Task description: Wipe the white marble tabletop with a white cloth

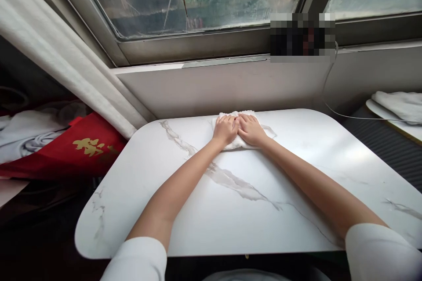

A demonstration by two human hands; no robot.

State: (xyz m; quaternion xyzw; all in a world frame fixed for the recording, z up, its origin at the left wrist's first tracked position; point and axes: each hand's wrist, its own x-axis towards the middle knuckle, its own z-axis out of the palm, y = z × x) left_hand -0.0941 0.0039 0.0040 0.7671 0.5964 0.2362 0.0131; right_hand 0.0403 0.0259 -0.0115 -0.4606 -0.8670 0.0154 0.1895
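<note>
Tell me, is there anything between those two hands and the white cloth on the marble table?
Nothing visible. The left hand and right hand both lie flat, side by side, directly on the white cloth at the far edge of the marble table.

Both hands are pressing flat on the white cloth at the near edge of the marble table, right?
Not the near edge. In the head view the left hand and right hand press the white cloth at the far edge of the marble table, below the window.
</note>
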